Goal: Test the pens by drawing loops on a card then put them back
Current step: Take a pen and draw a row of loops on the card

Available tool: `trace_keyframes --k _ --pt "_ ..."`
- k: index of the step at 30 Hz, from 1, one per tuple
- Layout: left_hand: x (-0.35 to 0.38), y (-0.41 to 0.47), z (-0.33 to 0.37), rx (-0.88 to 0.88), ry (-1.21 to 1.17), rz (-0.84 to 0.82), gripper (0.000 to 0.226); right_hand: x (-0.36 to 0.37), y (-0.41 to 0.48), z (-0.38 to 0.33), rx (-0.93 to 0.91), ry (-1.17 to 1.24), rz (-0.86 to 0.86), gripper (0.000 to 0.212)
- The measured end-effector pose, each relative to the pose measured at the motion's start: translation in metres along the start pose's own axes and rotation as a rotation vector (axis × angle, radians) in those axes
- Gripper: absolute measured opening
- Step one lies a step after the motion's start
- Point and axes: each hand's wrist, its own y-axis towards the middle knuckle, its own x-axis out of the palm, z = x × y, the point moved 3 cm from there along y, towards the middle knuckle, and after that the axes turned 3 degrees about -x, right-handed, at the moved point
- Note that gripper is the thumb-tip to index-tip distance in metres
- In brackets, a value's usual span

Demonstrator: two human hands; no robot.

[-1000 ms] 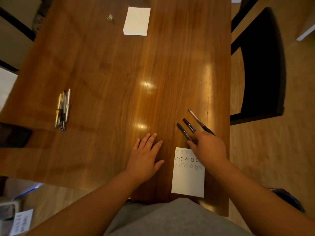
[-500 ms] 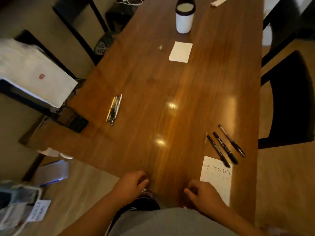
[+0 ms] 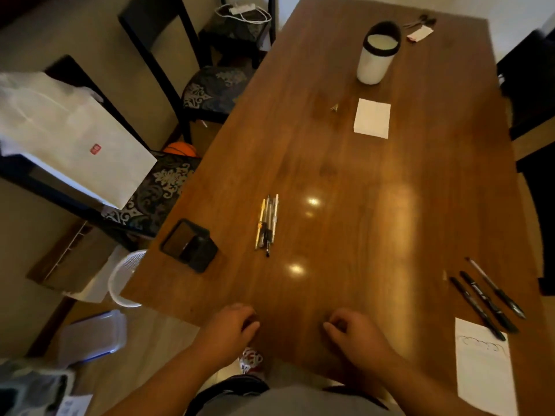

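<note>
At the near edge of the wooden table (image 3: 360,181), the person's two hands sit close to each other. The left hand (image 3: 231,331) is right at the edge, with its fingers curled in. The right hand (image 3: 357,334) is on the table top, and its fingers are curled under too. Neither hand holds a pen.

Three black pens (image 3: 489,301) lie side by side far off to the right, well away from both hands. Just below them is the white card (image 3: 483,373), and the tip of one pen lies on its top corner. A row of loops (image 3: 480,345) is drawn near the top of the card.

A small bunch of other pens (image 3: 268,225) lies in the middle of the table, a bit to the left. Near it, by the left edge, is a flat black thing (image 3: 189,249); it is too dark to tell what. Farther back are a white pile of blank cards (image 3: 372,118) and a tall white cup (image 3: 374,61) with a dark rim. A big white bag (image 3: 72,136) rests on a chair (image 3: 162,187) to the left.
</note>
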Motion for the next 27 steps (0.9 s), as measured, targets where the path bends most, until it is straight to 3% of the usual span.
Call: trace_keyframes --k 5,13,27 --pt "-0.026 0.034 -0.026 0.142 0.155 0.034 0.036 0.003 0.050 -0.061 0.076 0.069 0.053 0.017" --pt "-0.031 0.078 -0.035 0.183 0.337 0.004 0.074 -0.021 0.129 -0.114 0.094 0.119 0.150 0.011" --pt "-0.036 0.092 -0.031 0.115 0.369 -0.046 0.084 -0.060 0.246 -0.163 0.128 0.107 0.247 0.022"
